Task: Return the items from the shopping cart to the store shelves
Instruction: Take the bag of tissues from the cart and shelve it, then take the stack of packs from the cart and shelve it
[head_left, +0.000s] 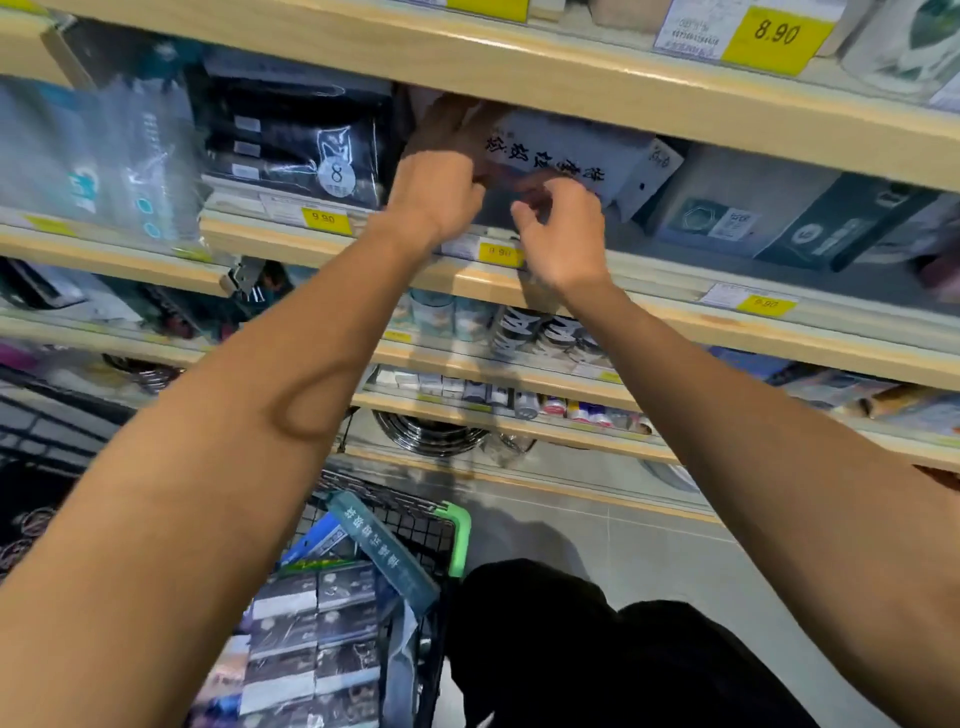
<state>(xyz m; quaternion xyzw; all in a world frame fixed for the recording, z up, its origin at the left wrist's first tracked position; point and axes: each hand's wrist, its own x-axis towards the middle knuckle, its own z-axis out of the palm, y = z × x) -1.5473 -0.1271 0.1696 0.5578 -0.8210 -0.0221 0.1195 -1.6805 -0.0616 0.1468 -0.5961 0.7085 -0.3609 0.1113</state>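
Both arms reach up to a wooden shelf (363, 244). A grey-white pack with black brush lettering (566, 150) lies tilted on that shelf under the board above. My left hand (441, 176) grips the pack's left end, fingers reaching over its top. My right hand (561, 228) is just below and in front of the pack with fingers loosely curled, apart from it as far as I can tell. The black wire shopping cart (415, 525) with a green corner stands below, holding several dark packs (317, 634) and a long teal box (384, 551).
A black pack marked 8 (311, 150) sits left of the hands and clear plastic packs (104, 156) further left. Dark boxes (810, 218) lie to the right. Yellow price tags (498, 253) line the shelf edges. Lower shelves hold small items; grey floor lies to the right of the cart.
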